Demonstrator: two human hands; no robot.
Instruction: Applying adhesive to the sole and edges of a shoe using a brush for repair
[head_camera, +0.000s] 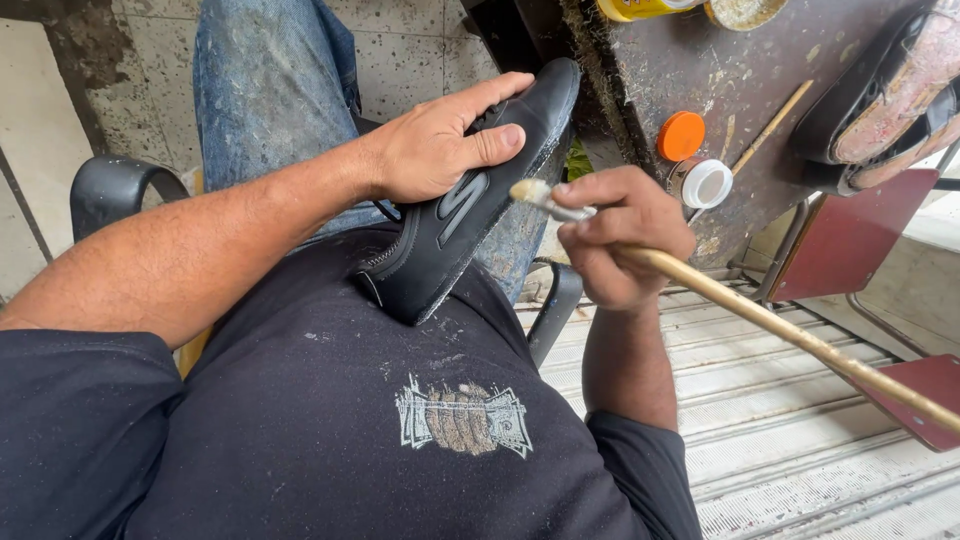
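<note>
Black leather sneaker (462, 205) lies propped on the lap, left hand (440, 145) clamped over its upper, right hand (622, 238) gripping a long wooden-handled brush (760, 318) at the sole edge: gluing looks underway, and steady strokes along that seam seem needed.

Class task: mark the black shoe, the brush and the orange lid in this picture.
black shoe (455, 235): head view, on its side panel.
brush (533, 190): head view, on the bristle tip.
orange lid (681, 136): head view, on its flat top.
</note>
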